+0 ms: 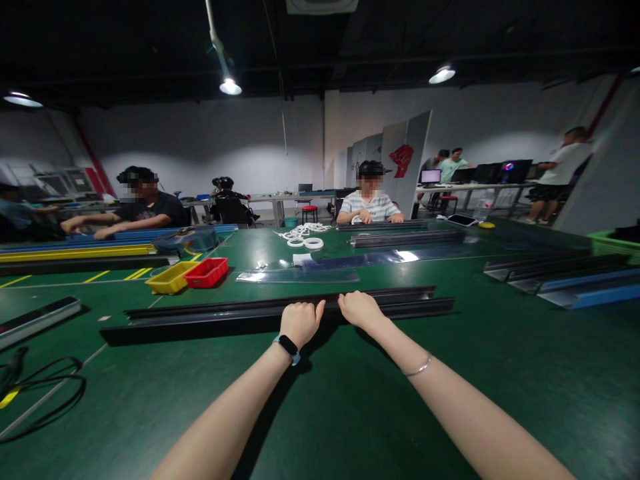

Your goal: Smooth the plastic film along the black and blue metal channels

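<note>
A long black channel-shaped profile (200,321) lies crosswise on the green table, its open side facing up. My left hand (303,320), with a smart band at the wrist, is closed over the profile near its middle, thumb pointing up and to the right. Just to the right, my right hand (359,308) grips the same profile, fingers curled over it. A small gap separates the two hands. The undersides of my fingers are hidden, so where they press inside the channel cannot be made out.
Beyond the profile lie clear plastic strips (330,263), white tape rolls (313,244), a yellow bin (173,278) and a red bin (207,273). More profiles (565,277) rest at right. Black cables (55,393) lie at left. A person (373,203) sits opposite.
</note>
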